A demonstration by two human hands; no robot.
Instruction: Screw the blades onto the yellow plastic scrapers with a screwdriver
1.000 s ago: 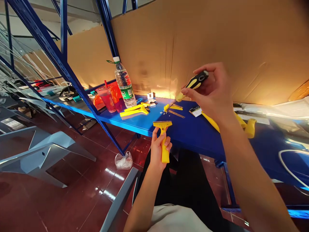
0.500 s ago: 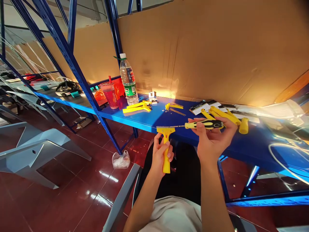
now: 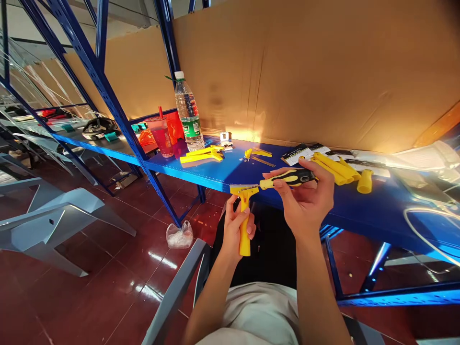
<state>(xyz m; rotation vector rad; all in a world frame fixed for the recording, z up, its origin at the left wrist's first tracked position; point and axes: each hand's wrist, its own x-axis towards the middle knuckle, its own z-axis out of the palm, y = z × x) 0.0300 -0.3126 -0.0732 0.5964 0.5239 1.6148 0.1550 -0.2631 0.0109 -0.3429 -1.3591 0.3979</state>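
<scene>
My left hand (image 3: 235, 227) is closed around the handle of a yellow scraper (image 3: 245, 242), which stands upright over my lap with its wide head at the top. A screwdriver (image 3: 287, 179) with a yellow and black handle is in my right hand (image 3: 309, 201), gripped by the fingers and thumb. It lies nearly level, and its shaft reaches left across the scraper's head. Whether the tip touches a screw is too small to tell. Beyond my hands, a yellow piece (image 3: 261, 153), a thin metal strip (image 3: 263, 161) and tiny screws lie on the blue table (image 3: 215, 175).
More yellow scraper parts lie on the table, some at left (image 3: 203, 155) and several handles (image 3: 336, 170) at right. A water bottle (image 3: 189, 115) and a red cup (image 3: 161, 136) stand at the back left. Cardboard (image 3: 287, 72) walls the back; a white cable (image 3: 413, 225) curls at right.
My right hand has moved left with the screwdriver, so its shaft now lies across the scraper's head. My left hand keeps its hold on the scraper.
</scene>
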